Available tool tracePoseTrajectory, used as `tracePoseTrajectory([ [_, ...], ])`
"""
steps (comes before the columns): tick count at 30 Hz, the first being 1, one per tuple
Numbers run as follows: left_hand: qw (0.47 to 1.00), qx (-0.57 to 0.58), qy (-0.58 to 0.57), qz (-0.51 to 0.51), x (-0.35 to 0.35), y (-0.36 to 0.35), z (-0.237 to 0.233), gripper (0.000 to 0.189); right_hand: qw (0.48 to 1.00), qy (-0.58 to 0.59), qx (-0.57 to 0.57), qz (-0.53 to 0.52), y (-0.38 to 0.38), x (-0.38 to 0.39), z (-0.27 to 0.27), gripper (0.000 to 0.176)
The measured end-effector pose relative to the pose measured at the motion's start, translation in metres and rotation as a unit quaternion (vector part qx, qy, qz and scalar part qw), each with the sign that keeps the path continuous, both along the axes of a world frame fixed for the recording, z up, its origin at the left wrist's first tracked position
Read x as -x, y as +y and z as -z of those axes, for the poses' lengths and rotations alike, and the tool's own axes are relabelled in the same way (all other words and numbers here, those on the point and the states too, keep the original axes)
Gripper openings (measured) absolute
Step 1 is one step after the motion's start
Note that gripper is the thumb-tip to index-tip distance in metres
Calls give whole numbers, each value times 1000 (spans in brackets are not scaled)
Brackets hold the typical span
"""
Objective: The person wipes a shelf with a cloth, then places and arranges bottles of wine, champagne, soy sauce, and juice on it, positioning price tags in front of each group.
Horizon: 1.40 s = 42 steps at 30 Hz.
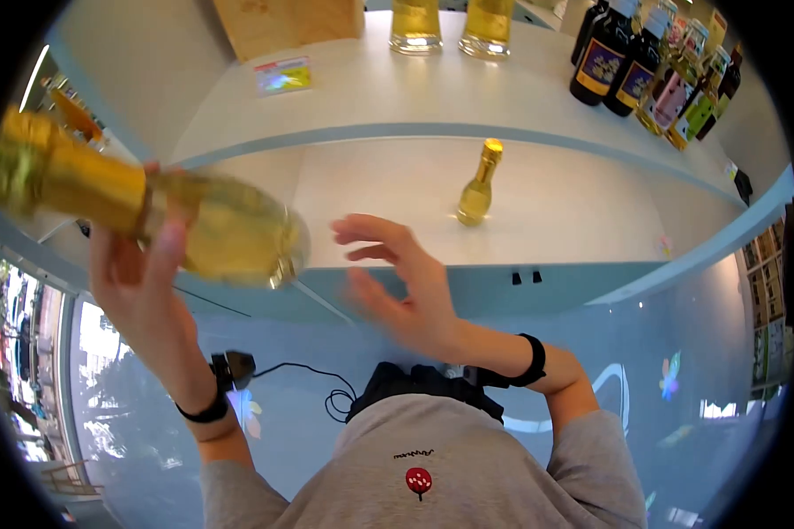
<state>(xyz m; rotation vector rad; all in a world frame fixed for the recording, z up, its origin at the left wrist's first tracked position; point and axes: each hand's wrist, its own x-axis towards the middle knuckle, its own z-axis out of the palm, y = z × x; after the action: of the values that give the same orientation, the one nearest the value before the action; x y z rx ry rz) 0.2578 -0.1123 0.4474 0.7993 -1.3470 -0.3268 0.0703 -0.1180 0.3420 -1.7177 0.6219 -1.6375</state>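
Observation:
Held up at the left is a clear glass bottle [238, 229] with gold foil on its neck and pale yellow liquid inside. My left hand [146, 273] is wrapped around it near the base of the foil, and the bottle lies tilted almost on its side. My right hand [406, 286] hovers a little to the right of the bottle's base, fingers apart and slightly blurred, holding nothing. On the lower white shelf stands a smaller gold-topped bottle [476, 194], beyond my right hand and apart from it.
The upper shelf [344, 101] carries two gold bottles [415, 31], several dark and coloured bottles [604, 62] at the right, a wooden box [287, 26] and a price card [282, 77]. Blue cabinet fronts [494, 291] sit below. A black cable [326, 379] hangs near my waist.

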Motion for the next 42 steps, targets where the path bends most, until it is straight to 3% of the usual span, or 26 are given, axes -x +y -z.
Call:
tracePoseTrajectory([
  [5,985,-115,-20,123,22,16,58,43,973,-48,-182,133,-10,72,76,25],
  [10,960,-235,-67,134,67,-7,120,40,934,-41,-262,238,-38,144,152,19],
  [13,944,-282,-72,157,92,-39,157,39,913,38,-274,300,-57,175,181,28],
  [15,945,-291,-60,141,112,-62,177,31,911,92,-255,312,-77,185,201,46],
  [20,955,-244,-32,165,144,-121,234,34,901,169,-237,321,-125,194,246,84],
  [22,958,-232,-19,168,153,-140,246,35,899,171,-247,317,-135,193,252,92],
  [28,961,-245,-42,123,174,-173,259,34,916,122,-241,296,-153,183,254,93],
  [31,963,-240,-38,116,181,-186,263,34,902,145,-209,348,-160,177,256,86],
  [37,964,-246,-83,57,192,-201,262,36,894,154,-233,349,-162,178,251,75],
  [42,969,-227,-71,65,198,-219,281,35,896,141,-228,355,-173,178,259,74],
])
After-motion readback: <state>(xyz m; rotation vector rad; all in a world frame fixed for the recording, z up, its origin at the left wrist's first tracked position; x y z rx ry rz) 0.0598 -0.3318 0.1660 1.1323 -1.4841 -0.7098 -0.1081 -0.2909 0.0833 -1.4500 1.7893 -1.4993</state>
